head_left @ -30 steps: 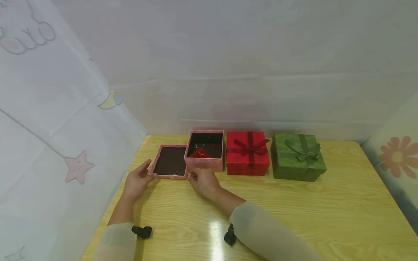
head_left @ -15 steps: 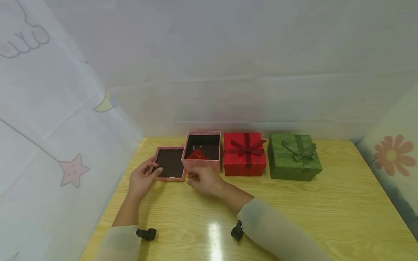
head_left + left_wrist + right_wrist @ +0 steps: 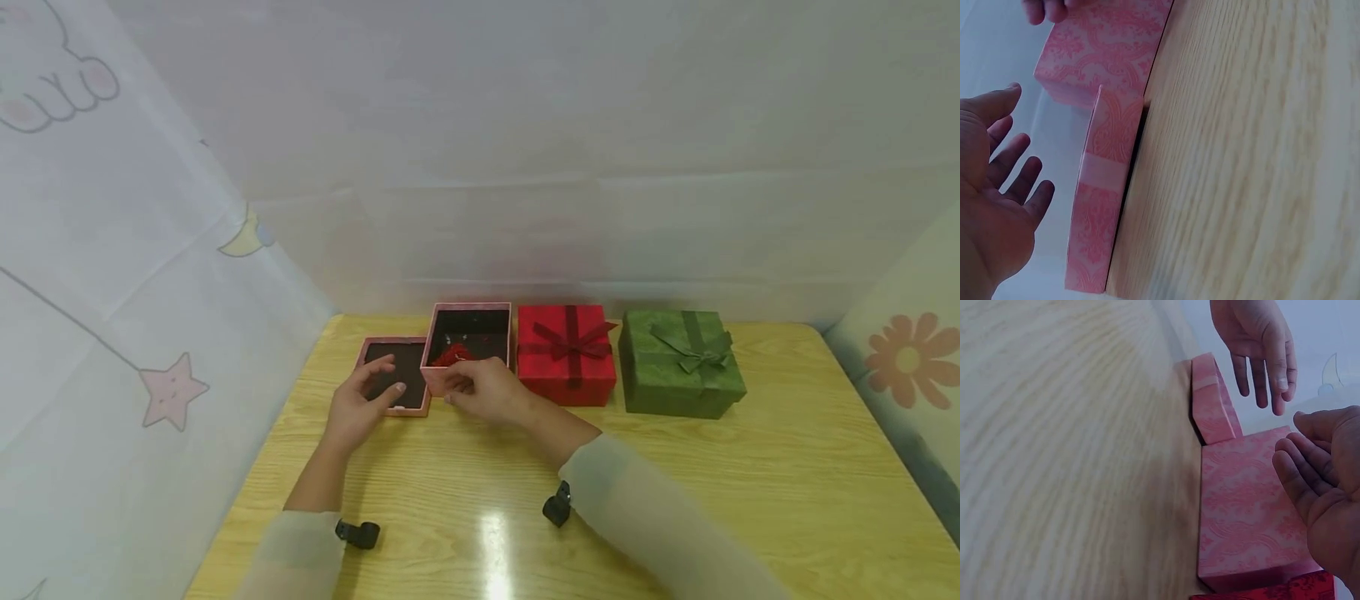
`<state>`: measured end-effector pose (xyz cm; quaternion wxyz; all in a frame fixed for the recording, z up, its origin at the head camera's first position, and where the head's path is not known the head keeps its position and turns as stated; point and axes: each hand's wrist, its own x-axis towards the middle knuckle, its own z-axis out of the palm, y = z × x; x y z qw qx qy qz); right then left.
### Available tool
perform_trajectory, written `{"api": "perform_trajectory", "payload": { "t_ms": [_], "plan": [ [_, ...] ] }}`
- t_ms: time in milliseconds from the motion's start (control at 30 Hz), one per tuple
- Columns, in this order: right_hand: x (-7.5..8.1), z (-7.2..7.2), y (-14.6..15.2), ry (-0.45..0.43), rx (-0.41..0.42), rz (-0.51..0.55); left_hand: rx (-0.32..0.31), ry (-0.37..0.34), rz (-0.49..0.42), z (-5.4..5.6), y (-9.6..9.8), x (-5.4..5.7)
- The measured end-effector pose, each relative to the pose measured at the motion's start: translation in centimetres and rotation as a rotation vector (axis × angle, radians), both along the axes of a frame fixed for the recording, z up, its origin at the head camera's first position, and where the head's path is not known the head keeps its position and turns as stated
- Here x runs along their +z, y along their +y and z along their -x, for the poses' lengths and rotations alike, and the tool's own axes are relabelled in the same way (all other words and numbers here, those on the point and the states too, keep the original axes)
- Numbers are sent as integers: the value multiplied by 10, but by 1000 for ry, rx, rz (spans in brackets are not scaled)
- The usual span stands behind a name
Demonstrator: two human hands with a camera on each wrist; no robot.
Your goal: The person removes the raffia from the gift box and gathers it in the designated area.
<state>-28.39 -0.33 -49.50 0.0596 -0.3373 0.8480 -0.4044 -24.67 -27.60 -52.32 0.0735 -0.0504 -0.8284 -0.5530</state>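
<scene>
Wood-grain bench (image 3: 450, 500). Left hand (image 3: 360, 410): thumb and fingers loosely apart, above an upturned pink lid (image 3: 415, 383), dark-lined. Right hand (image 3: 493, 392): fingers relaxed, slightly bent, at the near wall of an open pink patterned box (image 3: 1254, 506), just right of the lid; indistinct red item (image 3: 450, 356) inside. Farther right: red gift box (image 3: 562, 368), then green gift box (image 3: 675, 387), each ribbon-bowed.

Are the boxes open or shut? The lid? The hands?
Pink box: open, something red inside.
Pink lid: off, upside down beside its box.
Red box: closed, dark bow on top.
Green box: closed, green bow on top.
Left hand: spread, holding nothing.
Right hand: holding nothing.
</scene>
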Motion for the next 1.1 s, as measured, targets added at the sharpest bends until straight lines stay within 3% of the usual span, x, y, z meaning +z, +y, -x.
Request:
{"api": "perform_trajectory", "payload": {
  "t_ms": [267, 533, 733, 867, 1100],
  "plan": [
    [18, 12, 9, -9, -5, 95, -53, 67, -19, -7, 27, 30],
    [27, 26, 12, 33, -24, 100, -101, 112, -36, 0, 39, 31],
    [28, 41, 14, 27, 4, 19, -81, 78, -11, 4, 49, 33],
    [29, 49, 15, 3, 16, -54, -47, 55, 9, 9, 55, 27],
    [31, 58, 15, -20, -1, -121, -15, 73, 38, 28, 51, -4]
  ]
}}
